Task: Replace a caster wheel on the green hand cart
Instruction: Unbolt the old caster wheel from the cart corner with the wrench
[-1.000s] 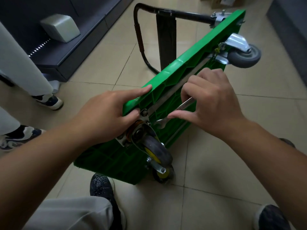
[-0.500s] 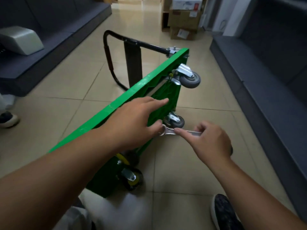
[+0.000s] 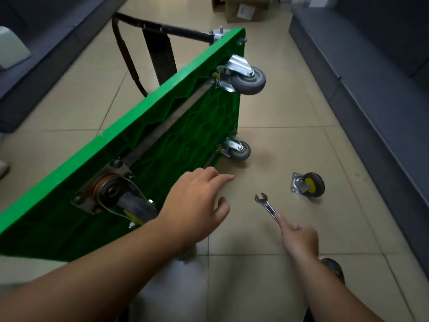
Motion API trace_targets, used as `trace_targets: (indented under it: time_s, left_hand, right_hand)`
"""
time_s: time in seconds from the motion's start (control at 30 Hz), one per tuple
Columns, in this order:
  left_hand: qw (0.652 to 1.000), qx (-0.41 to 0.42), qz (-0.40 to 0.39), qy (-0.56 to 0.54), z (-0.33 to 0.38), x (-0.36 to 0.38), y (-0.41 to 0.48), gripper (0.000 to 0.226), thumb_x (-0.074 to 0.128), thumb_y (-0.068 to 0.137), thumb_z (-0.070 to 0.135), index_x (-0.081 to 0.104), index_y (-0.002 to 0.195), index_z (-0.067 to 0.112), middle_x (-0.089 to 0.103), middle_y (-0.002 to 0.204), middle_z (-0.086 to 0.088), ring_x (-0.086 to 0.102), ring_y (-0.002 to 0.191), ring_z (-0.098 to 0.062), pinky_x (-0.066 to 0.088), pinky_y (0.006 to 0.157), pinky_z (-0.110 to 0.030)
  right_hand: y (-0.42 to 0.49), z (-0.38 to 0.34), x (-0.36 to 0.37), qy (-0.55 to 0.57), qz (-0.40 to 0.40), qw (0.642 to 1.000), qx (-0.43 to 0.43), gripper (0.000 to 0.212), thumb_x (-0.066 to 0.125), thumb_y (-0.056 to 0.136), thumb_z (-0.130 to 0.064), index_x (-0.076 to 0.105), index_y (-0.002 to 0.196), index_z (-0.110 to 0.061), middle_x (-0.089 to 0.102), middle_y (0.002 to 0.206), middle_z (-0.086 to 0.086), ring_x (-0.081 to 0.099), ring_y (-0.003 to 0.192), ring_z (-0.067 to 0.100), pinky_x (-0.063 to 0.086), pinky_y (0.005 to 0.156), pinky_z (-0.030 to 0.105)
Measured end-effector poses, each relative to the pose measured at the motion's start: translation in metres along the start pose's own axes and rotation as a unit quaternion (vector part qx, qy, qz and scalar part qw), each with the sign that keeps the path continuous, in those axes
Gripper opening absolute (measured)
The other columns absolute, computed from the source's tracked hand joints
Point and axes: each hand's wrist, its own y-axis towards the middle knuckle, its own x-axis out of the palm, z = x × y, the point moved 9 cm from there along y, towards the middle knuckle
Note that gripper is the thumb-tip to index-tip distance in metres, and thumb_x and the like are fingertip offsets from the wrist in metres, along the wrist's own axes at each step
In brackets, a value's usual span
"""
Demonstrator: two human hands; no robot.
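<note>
The green hand cart [image 3: 181,126] stood tipped on one long edge on the tiled floor [image 3: 290,112]. Its underside faced the floor's right edge and its black handle [image 3: 162,27] was at the far end. I observed three casters bolted to the underside:
- the upper grey caster [image 3: 248,80] at the far end
- the lower grey caster [image 3: 238,151] at the far end
- the yellow-hubbed caster [image 3: 130,205] at the near upper corner

My left arm hid the near lower corner. A loose caster wheel [image 3: 307,184], with black tyre, yellow hub and mounting plate, lay on the floor to the right of the cart. It was well apart from the cart and near the dark bench [image 3: 371,89] along the floor's right edge.

My left hand [image 3: 197,205] hovered just beside the underside, fingers relaxed and spread, holding nothing. I could not tell whether it touched the cart. My right hand [image 3: 298,238] gripped the wrench [image 3: 265,204] by its near end. The fingers were curled round the shank, the index finger lay along it, and the open end pointed away from me. The wrench sat between the left hand and the loose caster wheel.
</note>
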Motion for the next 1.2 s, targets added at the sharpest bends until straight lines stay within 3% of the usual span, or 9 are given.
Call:
trace_targets:
  time_s: [0.2,0.3,0.4,0.53,0.73,0.9,1.03,1.1,1.2]
  left_hand:
    - [0.999,-0.017,-0.031,0.011,-0.003,0.023,0.001,0.047,0.064,0.087,0.03,0.067,0.134,0.024,0.065,0.111,0.003,0.06,0.098,-0.022,0.044,0.084,-0.034]
    - [1.0,-0.017,-0.025,0.002,-0.004,0.019,-0.001,0.045,0.057,0.088,0.033,0.069,0.131,0.025,0.065,0.109,0.005,0.06,0.096,-0.02,0.046,0.082,-0.034]
    - [0.999,-0.018,-0.039,0.004,-0.011,0.018,-0.005,0.049,0.047,0.089,0.037,0.067,0.133,0.027,0.064,0.11,0.008,0.057,0.095,-0.015,0.04,0.08,-0.028]
    - [0.996,-0.036,-0.076,0.011,-0.026,0.029,-0.01,0.047,0.059,0.092,0.032,0.064,0.138,0.026,0.063,0.114,0.008,0.057,0.101,-0.016,0.038,0.086,-0.027]
    - [0.995,-0.038,-0.089,0.027,-0.023,0.039,0.003,0.048,0.056,0.092,0.035,0.062,0.139,0.028,0.063,0.117,0.008,0.058,0.105,-0.018,0.043,0.088,-0.032]
    - [0.995,-0.027,-0.092,0.039,-0.011,0.055,0.016,0.049,0.052,0.096,0.04,0.053,0.145,0.035,0.057,0.126,0.012,0.052,0.115,-0.014,0.037,0.096,-0.028]
    - [0.994,-0.022,-0.096,0.044,-0.008,0.058,0.014,0.048,0.053,0.097,0.039,0.055,0.144,0.035,0.058,0.126,0.011,0.053,0.115,-0.014,0.038,0.096,-0.028]
    - [0.994,-0.019,-0.092,0.055,-0.009,0.054,0.012,0.049,0.051,0.097,0.04,0.054,0.146,0.036,0.057,0.127,0.012,0.052,0.117,-0.014,0.038,0.096,-0.028]
    - [0.995,-0.014,-0.074,0.066,-0.01,0.044,0.009,0.049,0.05,0.098,0.041,0.053,0.146,0.036,0.057,0.129,0.012,0.052,0.118,-0.014,0.038,0.097,-0.029]
  right_hand:
    - [0.027,0.063,0.046,-0.004,-0.015,0.998,0.053,0.041,0.06,0.101,-0.019,0.057,0.063,-0.005,0.05,0.061,0.01,0.046,0.06,0.025,0.033,0.057,0.035]
    - [0.032,0.096,0.067,-0.005,-0.021,0.995,0.098,0.036,0.057,0.102,-0.016,0.065,0.077,0.009,0.056,0.067,0.015,0.052,0.068,0.028,0.036,0.064,0.036]
    - [0.034,0.118,0.086,-0.004,-0.026,0.991,0.133,0.027,0.057,0.099,-0.01,0.068,0.083,0.008,0.059,0.071,0.017,0.055,0.07,0.028,0.039,0.065,0.036]
    - [0.044,0.134,0.099,0.018,-0.019,0.984,0.177,0.017,0.059,0.093,-0.002,0.069,0.083,0.007,0.055,0.065,0.011,0.053,0.068,0.024,0.041,0.066,0.034]
    - [0.048,0.138,0.1,0.072,-0.024,0.981,0.181,0.01,0.069,0.091,-0.011,0.067,0.096,-0.018,0.065,0.086,0.004,0.059,0.072,0.022,0.045,0.072,0.03]
    - [0.045,0.139,0.093,0.04,-0.022,0.99,0.134,0.013,0.069,0.088,-0.012,0.066,0.098,-0.021,0.064,0.081,-0.006,0.057,0.067,0.009,0.04,0.058,0.024]
    - [0.044,0.133,0.094,-0.004,-0.046,0.993,0.11,0.008,0.067,0.086,-0.014,0.061,0.083,-0.012,0.057,0.071,0.001,0.052,0.059,0.021,0.037,0.054,0.024]
    - [0.042,0.125,0.093,-0.024,-0.057,0.993,0.105,0.015,0.067,0.085,-0.016,0.057,0.081,-0.005,0.056,0.073,0.008,0.052,0.064,0.031,0.04,0.057,0.031]
    - [0.04,0.104,0.084,-0.043,-0.065,0.992,0.099,0.02,0.07,0.086,-0.019,0.051,0.086,-0.013,0.054,0.077,0.004,0.054,0.077,0.03,0.042,0.069,0.032]
